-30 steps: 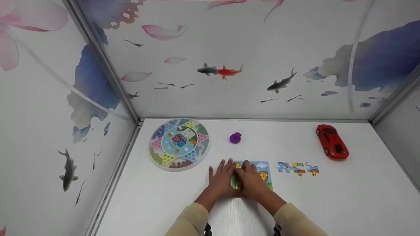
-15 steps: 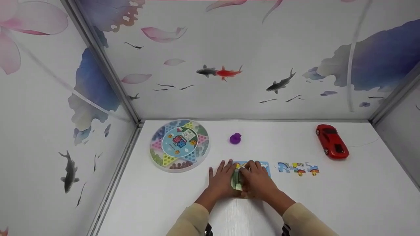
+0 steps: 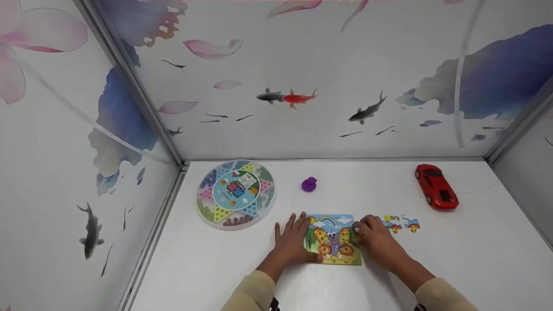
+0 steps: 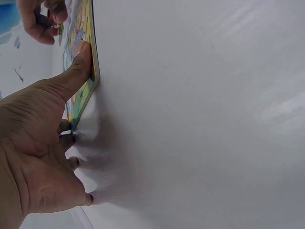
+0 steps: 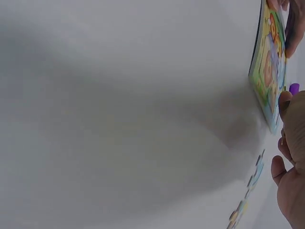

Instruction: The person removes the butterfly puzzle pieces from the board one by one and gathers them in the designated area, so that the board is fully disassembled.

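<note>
A butterfly jigsaw puzzle (image 3: 333, 242) in a flat square tray lies on the white table. My left hand (image 3: 293, 244) is spread at its left side, the thumb pressing the lower left border while other fingertips rest on the table, as the left wrist view (image 4: 43, 138) shows. At the puzzle's right edge is my right hand (image 3: 380, 244). Between thumb and fingers it pinches a small greenish puzzle piece (image 4: 60, 29), mostly hidden by the fingers. Just beyond that hand lie loose puzzle pieces (image 3: 411, 223) in a row, the nearest partly covered by it.
A round Chinese checkers set (image 3: 236, 194) lies at the back left. Behind the puzzle stands a small purple duck (image 3: 309, 184). A red toy car (image 3: 436, 186) is at the back right. Printed walls (image 3: 302, 138) close off the back and sides.
My right hand has moved right, off the middle of the puzzle to its right edge, uncovering the butterfly picture. My left hand stays at the left side.
</note>
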### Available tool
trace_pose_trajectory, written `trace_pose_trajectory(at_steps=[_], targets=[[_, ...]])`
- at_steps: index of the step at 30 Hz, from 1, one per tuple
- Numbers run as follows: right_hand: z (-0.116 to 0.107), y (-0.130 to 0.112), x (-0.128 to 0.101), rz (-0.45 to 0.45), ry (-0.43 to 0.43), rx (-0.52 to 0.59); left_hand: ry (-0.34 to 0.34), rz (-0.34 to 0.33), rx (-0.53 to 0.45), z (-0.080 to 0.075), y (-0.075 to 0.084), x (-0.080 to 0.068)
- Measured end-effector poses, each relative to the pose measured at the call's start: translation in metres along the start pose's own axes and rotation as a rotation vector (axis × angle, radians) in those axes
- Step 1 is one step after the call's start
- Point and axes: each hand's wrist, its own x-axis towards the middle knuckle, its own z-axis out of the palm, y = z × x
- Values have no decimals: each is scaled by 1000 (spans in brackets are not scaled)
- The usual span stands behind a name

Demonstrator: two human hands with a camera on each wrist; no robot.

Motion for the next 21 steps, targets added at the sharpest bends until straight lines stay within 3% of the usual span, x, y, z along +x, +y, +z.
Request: trace_pose_trajectory(at_steps=[7,14,21], targets=[[-11,24,-18,53,-48,40,12,4,-19,-1,2,-1],[-13,32,-19,62,-98,52,10,-14,-14,-2,-1,-3],[-16,41,-25,98,-95,54,6,-2,-16,-1,3,0]])
